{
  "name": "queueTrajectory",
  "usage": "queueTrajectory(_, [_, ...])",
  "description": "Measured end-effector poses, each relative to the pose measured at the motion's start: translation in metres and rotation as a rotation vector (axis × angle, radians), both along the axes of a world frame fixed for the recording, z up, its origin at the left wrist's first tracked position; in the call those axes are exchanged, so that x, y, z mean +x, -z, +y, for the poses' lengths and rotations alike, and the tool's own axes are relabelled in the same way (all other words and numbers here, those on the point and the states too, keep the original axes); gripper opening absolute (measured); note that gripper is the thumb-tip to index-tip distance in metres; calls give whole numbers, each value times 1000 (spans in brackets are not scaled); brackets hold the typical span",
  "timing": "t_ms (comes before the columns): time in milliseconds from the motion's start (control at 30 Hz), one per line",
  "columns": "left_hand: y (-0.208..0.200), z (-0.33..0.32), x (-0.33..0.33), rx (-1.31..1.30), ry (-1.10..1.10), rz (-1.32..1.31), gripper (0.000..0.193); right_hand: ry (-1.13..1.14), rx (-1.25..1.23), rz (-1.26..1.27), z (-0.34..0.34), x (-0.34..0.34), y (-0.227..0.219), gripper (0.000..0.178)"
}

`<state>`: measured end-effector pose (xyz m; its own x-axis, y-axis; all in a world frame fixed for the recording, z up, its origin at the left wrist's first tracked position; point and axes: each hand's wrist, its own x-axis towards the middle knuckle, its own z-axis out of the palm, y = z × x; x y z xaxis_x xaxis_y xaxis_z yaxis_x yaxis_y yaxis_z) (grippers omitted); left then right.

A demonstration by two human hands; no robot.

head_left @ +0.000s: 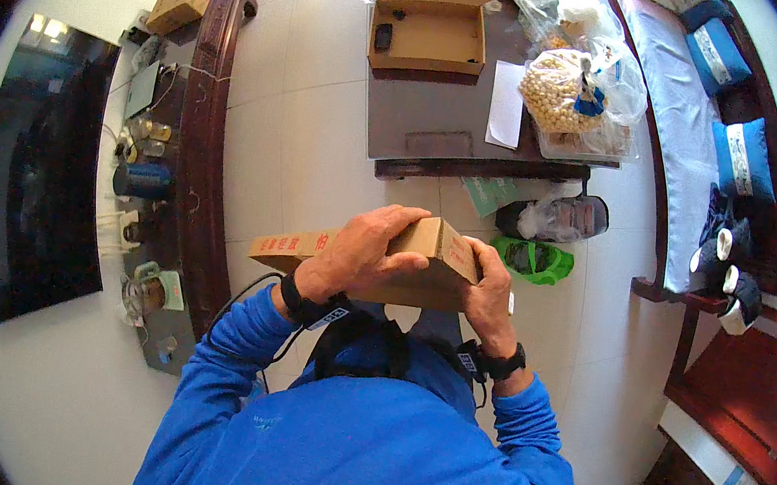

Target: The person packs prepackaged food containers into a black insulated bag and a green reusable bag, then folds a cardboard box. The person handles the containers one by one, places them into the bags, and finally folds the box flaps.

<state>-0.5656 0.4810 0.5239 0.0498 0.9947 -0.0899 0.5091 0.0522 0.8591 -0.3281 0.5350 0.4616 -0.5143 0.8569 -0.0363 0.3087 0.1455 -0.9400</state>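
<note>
A brown cardboard box [417, 290] with red print is held tilted in front of my body, above the floor. My left hand [363, 249] grips its upper edge, with the thumb lying along the top and the fingers over the far side. At the box's right corner, my right hand [491, 294] is closed on the side, fingers bent over the top edge. Both wrists wear black straps. The underside of the box and most fingertips are hidden from view.
Ahead stands a dark table [414, 115] with an open cardboard box [433, 40], white paper [506, 104] and a bag of round, pale pieces [561, 99]. Below it sit a dark bag [566, 218] and a green bag [534, 260]. A long cabinet [202, 142] runs left; a wooden sofa [672, 142] stands right.
</note>
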Motion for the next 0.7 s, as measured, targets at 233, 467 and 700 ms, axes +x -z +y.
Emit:
queueTrajectory(233, [17, 17, -45, 38, 66, -25, 78, 46, 18, -32, -1, -34, -23, 57])
queueTrajectory(467, [36, 31, -72, 114, 72, -187, 77, -13, 79, -85, 11, -46, -39, 70])
queueTrajectory(700, [38, 44, -83, 147, 120, -145, 78, -50, 82, -80, 14, -43, -40, 69])
